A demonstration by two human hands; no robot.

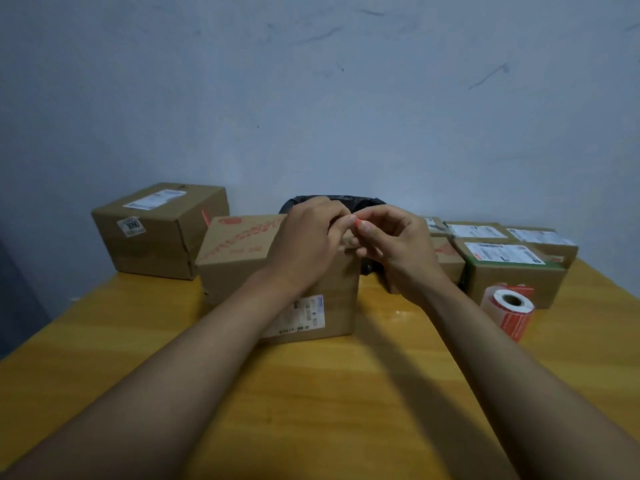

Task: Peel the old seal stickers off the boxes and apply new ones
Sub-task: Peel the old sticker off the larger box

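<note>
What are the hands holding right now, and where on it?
A small red sticker piece, pinched between the fingertips of the left hand and right hand; the exact hold is too blurred to tell.

Near surface (pixel 311 410) lies open — cardboard boxes (pixel 277 271) block 10 through 2 o'clock, sticker roll (pixel 509 306) at 3.

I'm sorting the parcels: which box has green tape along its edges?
The front box of the right-hand cluster, just behind the sticker roll. Green tape edges its top; the other boxes show plain brown cardboard or red print.
</note>
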